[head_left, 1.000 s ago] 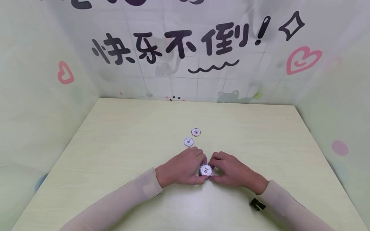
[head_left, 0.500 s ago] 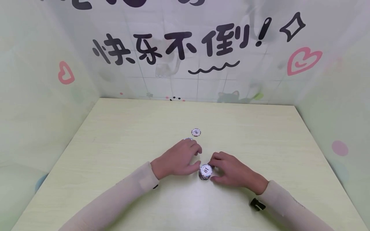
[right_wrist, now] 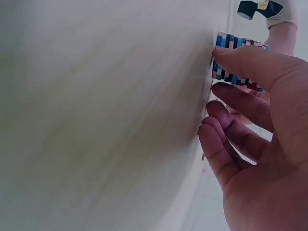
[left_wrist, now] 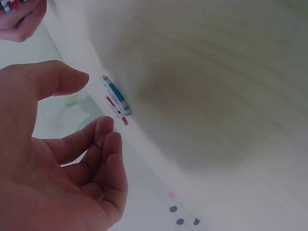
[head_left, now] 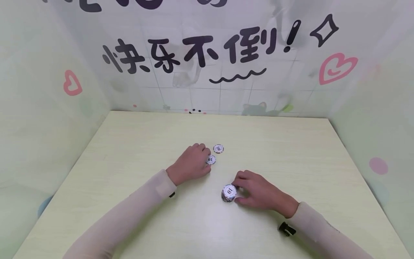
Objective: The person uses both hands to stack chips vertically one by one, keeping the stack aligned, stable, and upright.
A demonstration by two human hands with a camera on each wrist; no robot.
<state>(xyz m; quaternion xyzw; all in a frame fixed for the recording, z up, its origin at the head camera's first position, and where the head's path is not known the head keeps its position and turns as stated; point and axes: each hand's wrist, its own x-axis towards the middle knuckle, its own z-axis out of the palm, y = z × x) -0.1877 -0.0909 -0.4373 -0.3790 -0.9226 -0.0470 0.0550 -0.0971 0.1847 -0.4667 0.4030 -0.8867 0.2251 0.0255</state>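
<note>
Around the left edge of a white poker chip (head_left: 211, 160) marked 10, my left hand (head_left: 191, 162) spreads its thumb and bent fingers. In the left wrist view a gap shows between the fingertips and this blue-edged chip (left_wrist: 115, 96). Just beyond it lies a poker chip marked 100 (head_left: 218, 148), with red on its edge. Nearer to me stands an upright stack of poker chips (head_left: 229, 193), a 10 on top. My right hand (head_left: 257, 190) holds the stack's right side with thumb and index finger; the right wrist view shows the thumb across its striped edges (right_wrist: 231, 41).
The chips are on a pale wooden table (head_left: 145, 136). Printed sheets with dark lettering form the back wall (head_left: 207, 97), and pale side walls (head_left: 32, 118) rise at both sides. A black wrist device (head_left: 286, 229) hangs under the right sleeve.
My left hand has left the stack and moved away and to the left, to the chip marked 10. The right hand has stayed beside the stack.
</note>
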